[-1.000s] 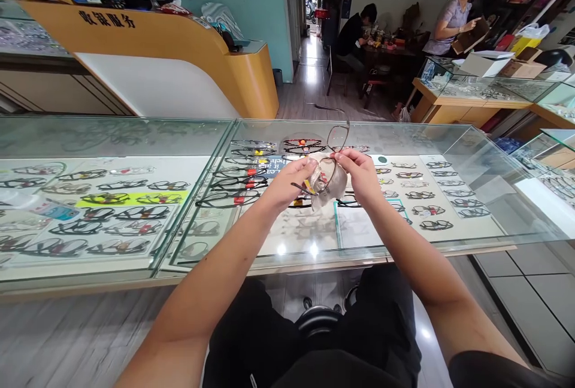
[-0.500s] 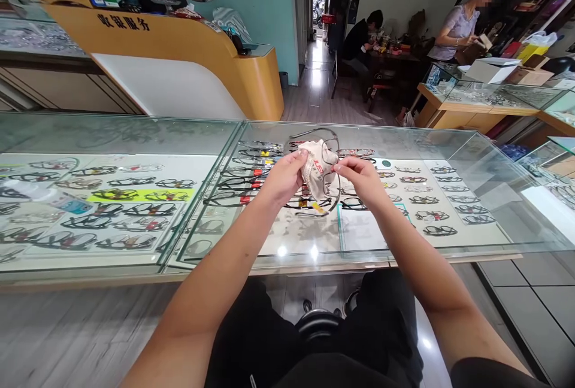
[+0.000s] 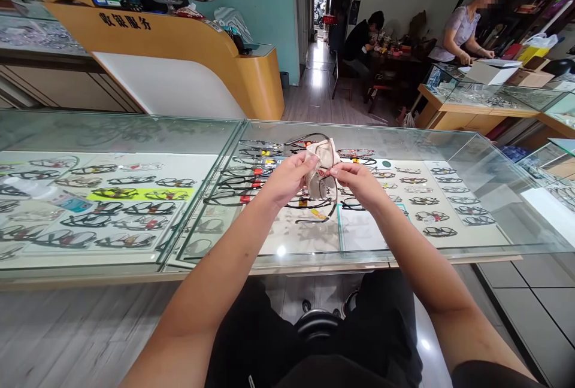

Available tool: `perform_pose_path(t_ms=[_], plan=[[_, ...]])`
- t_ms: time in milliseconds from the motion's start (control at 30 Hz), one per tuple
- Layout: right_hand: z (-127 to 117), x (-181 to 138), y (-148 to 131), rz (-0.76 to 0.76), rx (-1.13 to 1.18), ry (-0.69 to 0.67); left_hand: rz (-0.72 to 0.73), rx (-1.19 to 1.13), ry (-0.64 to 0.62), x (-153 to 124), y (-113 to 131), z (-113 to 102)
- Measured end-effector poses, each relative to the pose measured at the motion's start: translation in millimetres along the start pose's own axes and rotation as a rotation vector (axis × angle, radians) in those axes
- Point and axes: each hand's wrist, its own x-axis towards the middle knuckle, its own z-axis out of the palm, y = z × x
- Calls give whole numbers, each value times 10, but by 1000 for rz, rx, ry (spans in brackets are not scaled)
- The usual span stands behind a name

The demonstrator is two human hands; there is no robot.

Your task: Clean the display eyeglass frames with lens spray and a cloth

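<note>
My left hand [image 3: 287, 179] is closed on a crumpled pale cleaning cloth [image 3: 320, 149] with red lettering, which lies against a pair of glasses [image 3: 335, 209]. The glasses are dark-framed and held on end above the glass counter, one temple arm pointing left at the top and the other at the bottom. Near the middle of the frame, the fingers of my right hand [image 3: 359, 182] pinch the glasses. Cloth and fingers cover part of the lenses.
Beneath my hands is a glass display counter [image 3: 381, 256] with rows of glasses inside. A spray bottle [image 3: 54, 193] lies on its left part. Beyond stand a cashier desk [image 3: 258, 79], a seated person [image 3: 359, 44], and another person [image 3: 462, 32] beside boxes [image 3: 492, 70] at right.
The cloth has shifted and folded, so more of the lower lens shows. The glasses have tilted slightly. The person at the right has lowered their hands to the boxes.
</note>
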Motion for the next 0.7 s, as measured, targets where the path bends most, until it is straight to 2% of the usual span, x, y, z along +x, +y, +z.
perform_pose_path(t_ms=[100,267,533,700], plan=[[-8,7,42,37,41,-33,11,3,9,-12,16,12],[-13,-6,30,15,-32,-115,25,-6,15,-19,39,16],[-12,-22,-41,-6,-44,-138,20,-27,-7,-15,53,7],[-6,-23,-43,22,-34,-126,-9,27,-66,-37,64,8]])
